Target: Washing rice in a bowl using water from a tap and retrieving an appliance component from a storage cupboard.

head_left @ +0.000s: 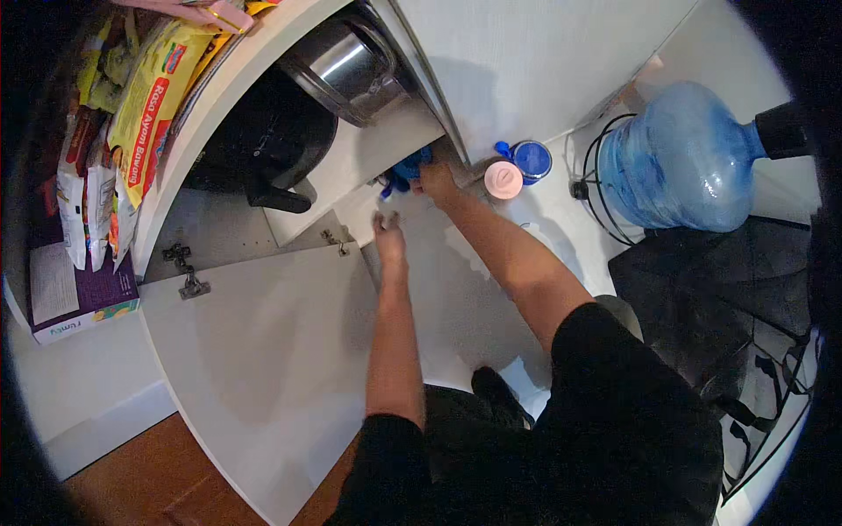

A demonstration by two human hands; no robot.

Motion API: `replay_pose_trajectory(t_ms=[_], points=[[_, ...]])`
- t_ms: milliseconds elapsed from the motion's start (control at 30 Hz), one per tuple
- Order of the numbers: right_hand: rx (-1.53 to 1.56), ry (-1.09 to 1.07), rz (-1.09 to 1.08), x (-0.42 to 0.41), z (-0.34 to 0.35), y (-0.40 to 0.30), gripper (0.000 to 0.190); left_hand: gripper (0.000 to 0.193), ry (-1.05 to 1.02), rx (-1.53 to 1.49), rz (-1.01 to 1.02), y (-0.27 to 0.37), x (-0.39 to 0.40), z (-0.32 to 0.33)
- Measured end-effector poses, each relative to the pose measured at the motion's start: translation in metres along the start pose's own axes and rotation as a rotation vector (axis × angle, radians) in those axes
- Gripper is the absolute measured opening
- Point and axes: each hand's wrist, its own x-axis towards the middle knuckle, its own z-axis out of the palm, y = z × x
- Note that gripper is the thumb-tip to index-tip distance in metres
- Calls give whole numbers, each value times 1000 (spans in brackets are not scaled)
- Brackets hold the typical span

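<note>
My right hand (435,182) reaches into the low part of a white cabinet and touches a dark blue item (409,166) there; its fingertips are partly hidden, so the hold cannot be told. My left hand (387,227) is just left of and below it, fingers apart, with nothing in it. To the right of my right hand, a pink lidded container (503,180) stands beside a blue-lidded container (533,160). On the cabinet shelf above my hands are a black appliance with a handle (279,141) and a shiny metal pot (348,66).
An open white cabinet door (263,368) spans the lower left. Food packets (148,118) and a purple box (82,289) sit on the upper left ledge. At right, a blue water jug (677,158) rests in a black wire stand (595,191), near a black bag (710,296).
</note>
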Motion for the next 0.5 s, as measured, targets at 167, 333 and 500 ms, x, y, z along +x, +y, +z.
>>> replay_pose_trajectory(t_ms=[167, 333, 500], points=[[-257, 144, -40, -58, -1, -5, 52, 75, -42, -97, -50, 45, 48, 6], [-96, 272, -99, -86, 6, 38, 56, 85, -142, -47, -21, 10, 94, 8], [-171, 405, -279, -76, 6, 68, 58, 61, -259, 250, 192, -17, 151, 15]])
